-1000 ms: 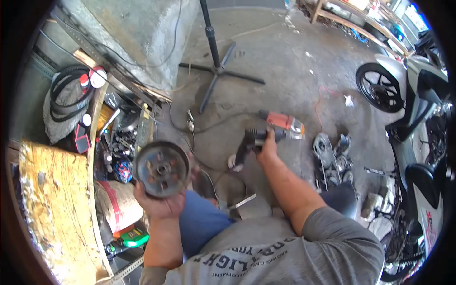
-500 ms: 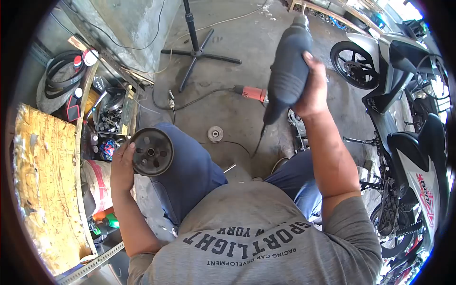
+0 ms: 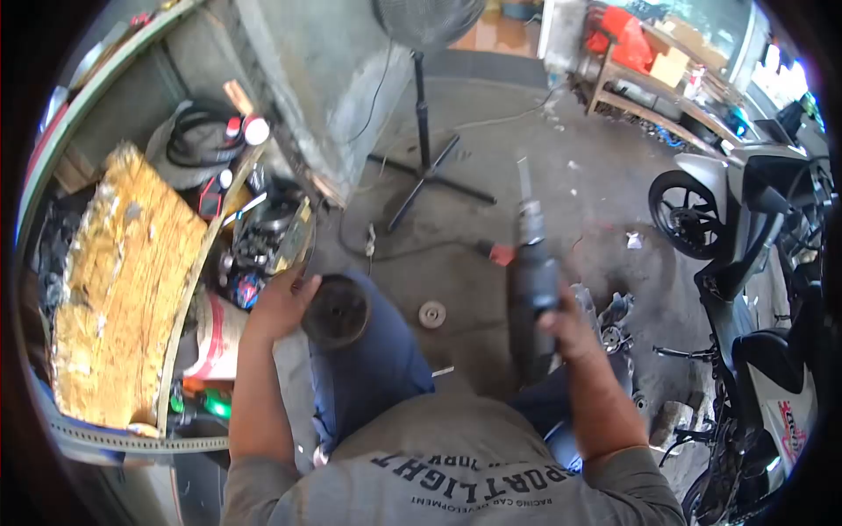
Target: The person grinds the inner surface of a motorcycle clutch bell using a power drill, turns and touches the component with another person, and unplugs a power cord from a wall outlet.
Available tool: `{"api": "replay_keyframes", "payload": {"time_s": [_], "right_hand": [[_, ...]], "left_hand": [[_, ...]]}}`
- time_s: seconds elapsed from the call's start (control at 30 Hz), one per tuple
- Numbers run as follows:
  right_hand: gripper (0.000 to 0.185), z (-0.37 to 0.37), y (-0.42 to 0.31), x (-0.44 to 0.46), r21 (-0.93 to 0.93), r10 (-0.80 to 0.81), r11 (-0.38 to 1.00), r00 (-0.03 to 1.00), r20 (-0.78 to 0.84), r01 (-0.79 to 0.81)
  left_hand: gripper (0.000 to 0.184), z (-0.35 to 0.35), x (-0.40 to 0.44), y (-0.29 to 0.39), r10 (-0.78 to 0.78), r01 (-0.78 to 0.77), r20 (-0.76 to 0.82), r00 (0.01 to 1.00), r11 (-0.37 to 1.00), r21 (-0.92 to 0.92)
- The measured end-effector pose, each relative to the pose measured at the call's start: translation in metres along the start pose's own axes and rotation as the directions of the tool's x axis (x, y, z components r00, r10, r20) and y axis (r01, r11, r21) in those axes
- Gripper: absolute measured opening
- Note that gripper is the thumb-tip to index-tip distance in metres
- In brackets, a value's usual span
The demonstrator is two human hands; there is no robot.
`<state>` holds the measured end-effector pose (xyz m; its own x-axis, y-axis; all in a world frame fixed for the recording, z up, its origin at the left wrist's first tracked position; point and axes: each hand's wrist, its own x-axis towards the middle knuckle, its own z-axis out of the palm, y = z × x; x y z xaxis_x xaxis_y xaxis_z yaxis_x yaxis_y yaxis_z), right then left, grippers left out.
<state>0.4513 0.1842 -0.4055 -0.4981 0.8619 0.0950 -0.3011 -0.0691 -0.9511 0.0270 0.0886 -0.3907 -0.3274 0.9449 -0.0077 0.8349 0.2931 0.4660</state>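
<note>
My left hand (image 3: 282, 307) grips the rim of a dark round metal clutch bell (image 3: 338, 311) on its left side. The bell is over my left knee, its face with a central hole turned up. In my right hand (image 3: 566, 326) is a dark power drill (image 3: 535, 289), blurred by motion. A thin bit stands in its chuck and points away from me. Drill and bell are well apart. Between them on the floor lies a small pale disc (image 3: 431, 315). Beyond the drill, a red tool (image 3: 501, 254) with a cord is partly hidden.
A black fan stand (image 3: 425, 171) rises from the floor ahead. On the left are a worn wooden board (image 3: 132, 289) and a shelf crowded with parts. A motorcycle (image 3: 763, 351) stands at the right. Loose metal parts (image 3: 614, 320) lie beside my right hand.
My head view has tilted up, so more of the room shows. The drill has come down closer to me, and its bit now points forward more plainly. The left hand still holds the bell.
</note>
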Motion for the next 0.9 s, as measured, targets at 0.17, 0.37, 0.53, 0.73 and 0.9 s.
{"api": "replay_keyframes", "payload": {"time_s": [0.17,0.37,0.53,0.73,0.9], "right_hand": [[0.091,0.016,0.021,0.005,-0.12,-0.009,0.992,0.973,0.231,0.038],[0.079,0.04,0.004,0.003,-0.471,-0.16,0.832,0.94,0.302,0.294],[0.08,0.036,0.003,0.0,-0.508,-0.2,0.798,0.937,0.286,0.325],[0.082,0.033,0.014,0.0,-0.399,-0.129,0.881,0.941,0.311,0.253],[0.081,0.029,0.017,-0.007,-0.063,0.076,0.997,0.91,0.408,-0.055]], "left_hand": [[0.037,0.02,-0.004,0.104,0.194,-0.178,-0.061,0.979,0.672,-0.718],[0.028,0.063,-0.006,0.182,0.394,0.089,0.138,0.909,0.139,-0.986],[0.024,0.081,-0.001,0.193,0.409,0.21,0.226,0.884,0.086,-0.974],[0.023,0.069,-0.002,0.194,0.495,0.281,0.255,0.831,0.023,-0.96],[0.027,0.082,0.002,0.189,0.707,0.242,0.074,0.703,-0.14,-0.96]]}}
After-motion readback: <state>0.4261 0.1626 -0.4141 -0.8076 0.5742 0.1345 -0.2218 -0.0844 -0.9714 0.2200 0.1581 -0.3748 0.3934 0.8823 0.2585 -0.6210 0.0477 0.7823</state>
